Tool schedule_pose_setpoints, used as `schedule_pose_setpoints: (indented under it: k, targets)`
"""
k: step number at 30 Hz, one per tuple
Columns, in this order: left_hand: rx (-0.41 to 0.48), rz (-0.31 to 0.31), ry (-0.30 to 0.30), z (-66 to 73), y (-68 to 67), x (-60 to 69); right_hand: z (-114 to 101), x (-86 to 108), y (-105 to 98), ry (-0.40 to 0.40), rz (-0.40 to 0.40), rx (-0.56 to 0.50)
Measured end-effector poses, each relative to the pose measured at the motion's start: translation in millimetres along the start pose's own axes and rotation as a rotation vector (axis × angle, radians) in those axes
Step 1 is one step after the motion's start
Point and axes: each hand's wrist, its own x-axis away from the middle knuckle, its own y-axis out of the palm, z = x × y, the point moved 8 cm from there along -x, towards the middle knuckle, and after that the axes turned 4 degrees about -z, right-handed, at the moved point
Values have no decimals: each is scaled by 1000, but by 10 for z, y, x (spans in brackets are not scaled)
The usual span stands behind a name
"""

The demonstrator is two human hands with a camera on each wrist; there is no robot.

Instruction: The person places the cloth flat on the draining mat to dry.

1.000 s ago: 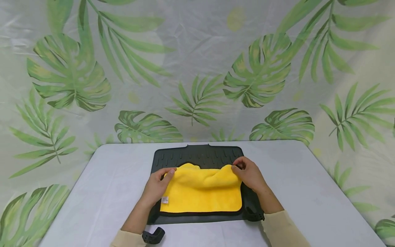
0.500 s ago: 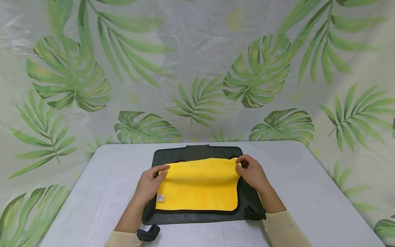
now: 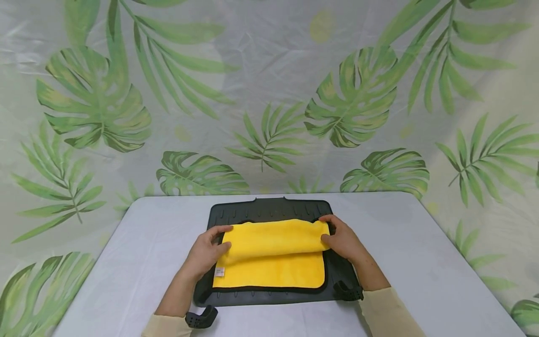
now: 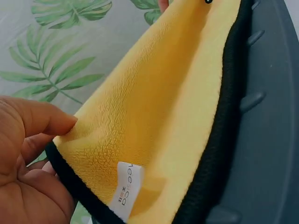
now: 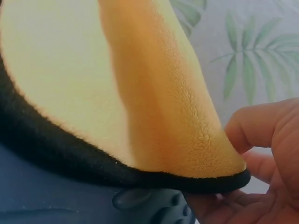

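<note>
A yellow microfibre towel (image 3: pixel 269 271) with black edging lies spread over a black ribbed mat (image 3: pixel 269 206). Its far part is lifted and bent over toward the near side, making a fold across the width. My left hand (image 3: pixel 206 250) pinches the towel's left corner, the fingertips on the yellow pile in the left wrist view and the black edge passing beside them. At the far right corner, my right hand (image 3: pixel 347 241) grips the towel between thumb and fingers. A white label (image 4: pixel 127 189) hangs from the towel near the left hand.
The mat rests on a white table (image 3: pixel 400 243) whose surface extends to both sides. Behind the table hangs a leaf-printed curtain (image 3: pixel 269 93). Black wrist straps (image 3: pixel 202 317) sit at both wrists, close to the near edge of the mat.
The towel's bunched far part was drawn smooth and taut, then its raised section bent over toward the near side. My left hand shifted slightly left; the right hand stayed nearly in place.
</note>
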Motion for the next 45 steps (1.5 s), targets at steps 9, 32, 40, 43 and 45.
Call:
schedule_pose_setpoints:
  k: [9, 32, 40, 43, 45]
  targets:
    - [43, -66, -4, -72, 129, 12, -30, -4, 3, -38, 56, 70]
    - [-2, 125, -117, -273, -29, -84, 133, 5, -146, 20, 125, -14]
    - [34, 125, -156, -289, -59, -206, 96, -50, -130, 10, 150, 72]
    - [14, 65, -176, -282, -21, -252, 82, -46, -117, 11, 135, 98]
    - [12, 12, -175, -275, 20, -276, 79, -44, -105, 13, 125, 109]
